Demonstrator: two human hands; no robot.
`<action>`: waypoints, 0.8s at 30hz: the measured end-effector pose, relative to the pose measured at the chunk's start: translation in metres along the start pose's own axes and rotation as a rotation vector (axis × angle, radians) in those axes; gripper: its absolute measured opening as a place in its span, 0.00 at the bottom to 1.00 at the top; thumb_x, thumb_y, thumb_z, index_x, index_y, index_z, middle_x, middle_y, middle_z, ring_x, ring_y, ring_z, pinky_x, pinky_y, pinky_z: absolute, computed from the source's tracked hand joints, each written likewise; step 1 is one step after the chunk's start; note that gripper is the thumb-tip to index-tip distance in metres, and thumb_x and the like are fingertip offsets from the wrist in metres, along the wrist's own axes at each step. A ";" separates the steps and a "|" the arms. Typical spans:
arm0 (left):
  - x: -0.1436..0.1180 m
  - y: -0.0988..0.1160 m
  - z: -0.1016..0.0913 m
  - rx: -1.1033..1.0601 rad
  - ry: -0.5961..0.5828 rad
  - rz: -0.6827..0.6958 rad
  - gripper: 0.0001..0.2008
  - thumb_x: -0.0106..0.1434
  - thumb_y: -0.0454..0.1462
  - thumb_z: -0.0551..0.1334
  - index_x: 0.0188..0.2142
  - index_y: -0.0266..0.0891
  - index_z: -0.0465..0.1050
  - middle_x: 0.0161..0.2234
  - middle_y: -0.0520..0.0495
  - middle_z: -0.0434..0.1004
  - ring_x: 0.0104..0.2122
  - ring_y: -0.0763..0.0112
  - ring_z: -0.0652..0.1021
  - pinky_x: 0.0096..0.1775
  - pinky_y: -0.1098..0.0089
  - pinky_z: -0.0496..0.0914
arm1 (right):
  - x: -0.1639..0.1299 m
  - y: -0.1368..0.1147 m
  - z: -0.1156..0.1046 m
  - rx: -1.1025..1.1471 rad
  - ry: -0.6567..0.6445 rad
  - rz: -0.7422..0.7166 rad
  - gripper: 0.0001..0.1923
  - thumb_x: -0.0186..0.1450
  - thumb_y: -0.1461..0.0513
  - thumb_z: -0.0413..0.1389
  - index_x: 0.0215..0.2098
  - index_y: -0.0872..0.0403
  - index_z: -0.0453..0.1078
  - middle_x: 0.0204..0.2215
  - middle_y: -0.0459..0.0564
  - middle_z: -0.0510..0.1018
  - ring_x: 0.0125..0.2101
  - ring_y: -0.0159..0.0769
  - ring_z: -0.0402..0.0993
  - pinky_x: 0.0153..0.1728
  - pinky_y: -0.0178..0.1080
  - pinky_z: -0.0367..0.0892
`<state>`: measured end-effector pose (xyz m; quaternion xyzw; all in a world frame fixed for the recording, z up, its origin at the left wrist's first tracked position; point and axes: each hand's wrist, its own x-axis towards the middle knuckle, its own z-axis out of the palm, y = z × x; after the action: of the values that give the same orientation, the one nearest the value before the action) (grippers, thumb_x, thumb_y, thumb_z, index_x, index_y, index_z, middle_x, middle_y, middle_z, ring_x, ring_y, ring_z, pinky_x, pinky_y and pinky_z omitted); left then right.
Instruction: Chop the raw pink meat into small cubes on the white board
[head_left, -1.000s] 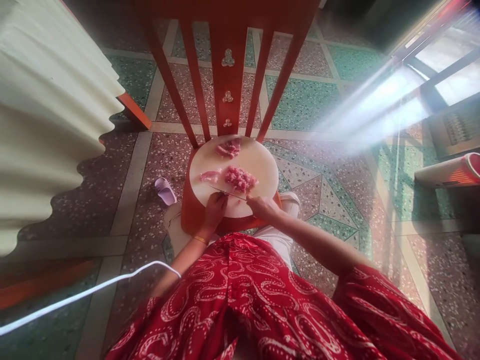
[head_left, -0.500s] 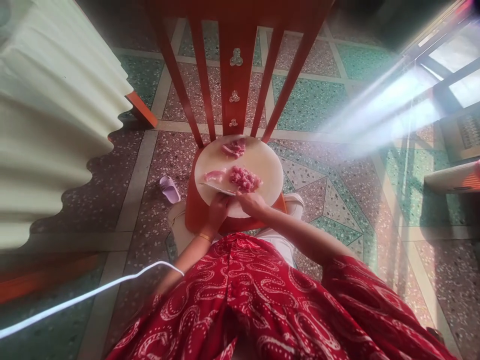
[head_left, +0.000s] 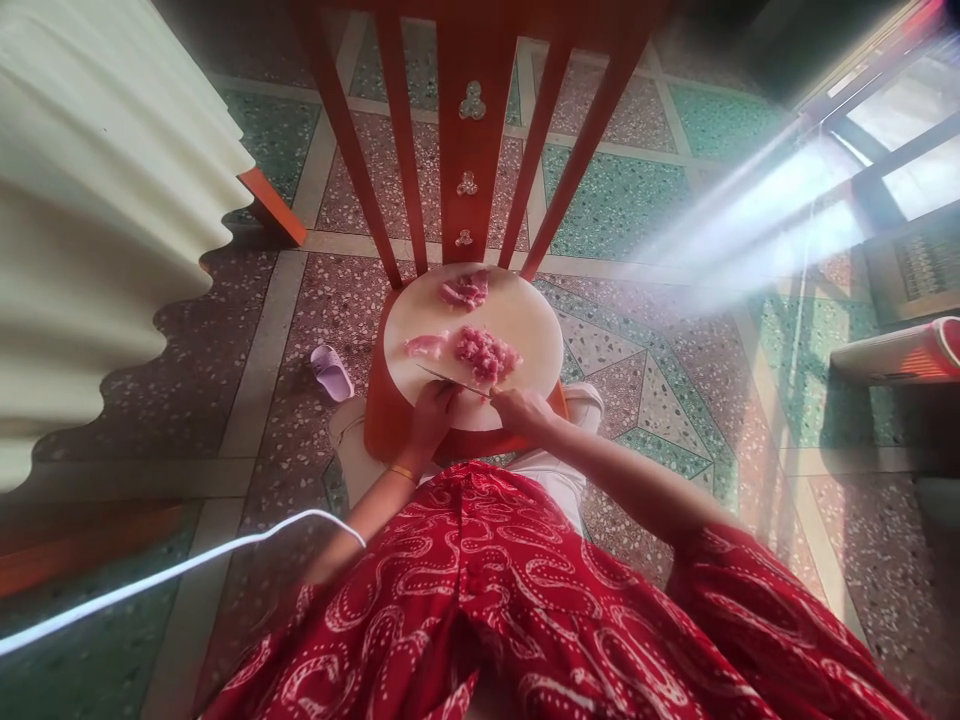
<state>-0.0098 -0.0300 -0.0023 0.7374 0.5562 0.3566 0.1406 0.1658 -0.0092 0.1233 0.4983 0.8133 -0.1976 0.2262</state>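
A round white cutting board (head_left: 525,330) lies on the seat of an orange wooden chair (head_left: 469,120). On the board sit a heap of minced pink meat (head_left: 486,355), a strip of meat (head_left: 424,346) to its left and another piece (head_left: 465,290) at the far edge. My right hand (head_left: 525,410) grips the handle of a knife (head_left: 454,381), whose thin blade lies across the board's near edge, just in front of the mince. My left hand (head_left: 433,405), fingers curled, rests against the blade; whether it grips it I cannot tell.
A scalloped cream tablecloth (head_left: 97,200) hangs at the left. A lilac slipper (head_left: 331,372) lies on the terrazzo floor left of the chair. A white cable (head_left: 172,570) crosses the lower left. An orange-and-white roll (head_left: 900,355) lies at the right. My red patterned dress (head_left: 525,610) fills the foreground.
The blade, tilted flat half a second ago, again shows as a thin line by the mince. Both hands stayed at the board's near edge. The camera shifted slightly.
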 end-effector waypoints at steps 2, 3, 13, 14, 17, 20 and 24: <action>0.000 -0.003 0.002 -0.003 0.004 0.005 0.11 0.64 0.36 0.54 0.42 0.40 0.73 0.40 0.44 0.75 0.42 0.61 0.72 0.46 0.58 0.70 | 0.014 -0.009 -0.006 0.011 0.014 -0.029 0.17 0.68 0.63 0.42 0.54 0.54 0.59 0.39 0.57 0.77 0.39 0.41 0.75 0.34 0.37 0.67; 0.000 -0.005 0.003 -0.004 0.003 0.010 0.11 0.64 0.36 0.54 0.42 0.40 0.73 0.40 0.44 0.75 0.42 0.61 0.73 0.46 0.58 0.70 | 0.023 -0.015 -0.009 0.014 0.024 -0.049 0.16 0.69 0.64 0.41 0.54 0.54 0.59 0.40 0.58 0.76 0.39 0.40 0.75 0.35 0.37 0.67; 0.000 -0.008 0.003 -0.006 0.006 0.040 0.11 0.64 0.36 0.54 0.42 0.40 0.73 0.40 0.44 0.74 0.43 0.62 0.72 0.47 0.58 0.69 | 0.019 0.007 -0.001 0.015 0.027 0.012 0.20 0.67 0.64 0.43 0.58 0.52 0.56 0.43 0.57 0.75 0.38 0.39 0.75 0.34 0.36 0.66; -0.001 -0.007 0.002 -0.021 0.011 0.046 0.10 0.64 0.36 0.54 0.41 0.40 0.73 0.40 0.44 0.74 0.44 0.63 0.72 0.47 0.59 0.69 | 0.012 0.015 0.001 0.007 0.025 0.056 0.19 0.68 0.64 0.43 0.57 0.52 0.57 0.42 0.56 0.76 0.38 0.40 0.75 0.35 0.36 0.66; -0.002 -0.002 -0.003 -0.041 0.053 0.044 0.10 0.65 0.36 0.54 0.41 0.39 0.73 0.41 0.43 0.73 0.45 0.64 0.71 0.48 0.60 0.68 | -0.003 0.021 0.003 -0.012 0.041 0.089 0.17 0.68 0.64 0.41 0.54 0.51 0.59 0.38 0.55 0.77 0.38 0.41 0.75 0.35 0.37 0.66; -0.003 0.002 -0.008 -0.006 0.069 0.019 0.10 0.65 0.37 0.54 0.41 0.40 0.72 0.40 0.44 0.73 0.44 0.64 0.71 0.47 0.60 0.68 | -0.007 0.010 0.005 -0.005 0.037 0.027 0.17 0.69 0.61 0.41 0.56 0.51 0.57 0.37 0.55 0.78 0.38 0.42 0.76 0.35 0.38 0.67; -0.006 -0.001 -0.006 0.039 0.024 0.011 0.10 0.65 0.36 0.53 0.40 0.40 0.73 0.38 0.44 0.74 0.42 0.62 0.72 0.45 0.59 0.69 | -0.004 -0.004 0.004 -0.014 0.001 0.014 0.18 0.69 0.64 0.41 0.57 0.53 0.56 0.37 0.56 0.77 0.39 0.41 0.75 0.36 0.38 0.67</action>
<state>-0.0159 -0.0359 -0.0006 0.7388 0.5606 0.3551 0.1175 0.1642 -0.0158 0.1229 0.5025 0.8114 -0.1901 0.2303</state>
